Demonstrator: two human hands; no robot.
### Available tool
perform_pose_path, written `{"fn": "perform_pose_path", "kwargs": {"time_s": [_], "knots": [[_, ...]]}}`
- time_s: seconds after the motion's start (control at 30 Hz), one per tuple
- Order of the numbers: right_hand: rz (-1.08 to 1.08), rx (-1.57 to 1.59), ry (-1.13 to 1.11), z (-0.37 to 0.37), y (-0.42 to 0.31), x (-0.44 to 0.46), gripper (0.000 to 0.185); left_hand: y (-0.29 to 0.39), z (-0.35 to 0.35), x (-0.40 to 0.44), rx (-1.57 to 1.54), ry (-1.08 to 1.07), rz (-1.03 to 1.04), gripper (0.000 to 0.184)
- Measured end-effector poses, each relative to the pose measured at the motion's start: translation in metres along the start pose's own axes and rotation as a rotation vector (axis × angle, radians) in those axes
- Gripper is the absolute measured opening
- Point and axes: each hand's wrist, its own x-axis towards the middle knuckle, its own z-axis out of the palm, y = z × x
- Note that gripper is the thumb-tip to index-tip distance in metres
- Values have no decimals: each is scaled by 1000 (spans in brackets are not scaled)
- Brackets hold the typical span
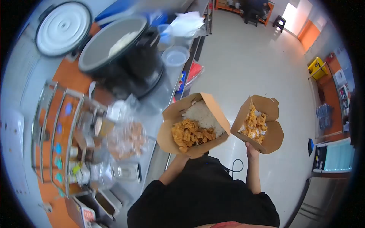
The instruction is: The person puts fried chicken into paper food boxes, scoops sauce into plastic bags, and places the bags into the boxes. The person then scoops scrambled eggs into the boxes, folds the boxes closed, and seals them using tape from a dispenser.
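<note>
My left hand (181, 160) holds a brown cardboard takeout box (165, 137) from below, its fingers hidden under it. Inside that open box, white rice (198, 114) fills the far part and pieces of fried chicken (190, 135) lie on the near part. In my right hand (251, 149) is a second, smaller takeout box (275, 137), gripped at its near bottom edge with the thumb showing. Golden fried chicken pieces (255, 123) with some white beneath them sit in it. Both boxes have their flaps up and are held side by side above the floor, slightly apart.
On the left, a steel counter (154, 102) carries a large black rice cooker (131, 72), a clear plastic tub (175, 56) and a metal rack (62, 133). Its lid (63, 28) stands raised. Grey floor (243, 49) stretches ahead; shelving (332, 87) lines the right.
</note>
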Motion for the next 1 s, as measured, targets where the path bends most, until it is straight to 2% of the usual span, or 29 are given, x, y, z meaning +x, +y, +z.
{"fn": "perform_pose_path", "kwargs": {"time_s": [0.1, 0.17, 0.23, 0.37, 0.53, 0.67, 0.73, 0.8, 0.87, 0.93, 1.0], "knots": [[67, 31, 146, 16, -4, 58, 62, -13, 11, 84, -16, -61, -34, 64], [36, -245, 190, 30, -12, 98, 53, -21, 15, 134, -27, -102, -54, 64], [86, -397, 157, 38, -3, 131, 49, -31, 18, 181, -28, -136, -81, 64], [205, -383, 44, 0, 31, 208, 50, -41, 48, 255, -48, -198, -134, 65], [-85, -189, 279, 21, -25, 329, 47, -49, 78, 342, -86, -202, -133, 65], [-306, -35, 400, 41, -46, 452, 45, -94, 101, 441, -97, -188, -93, 66], [-381, 141, 353, 24, -49, 513, 44, -113, 120, 477, -98, -168, -66, 66], [-472, 495, 117, -6, -23, 593, 45, -125, 143, 516, -124, -166, -29, 67], [-543, 698, -16, -13, -20, 659, 47, -136, 161, 566, -172, -157, -118, 68], [-561, 787, -79, -18, -22, 718, 47, -149, 175, 610, -237, -138, -280, 70], [-540, 736, -22, -19, -25, 775, 47, -181, 174, 651, 4, -173, -299, 67]]}}
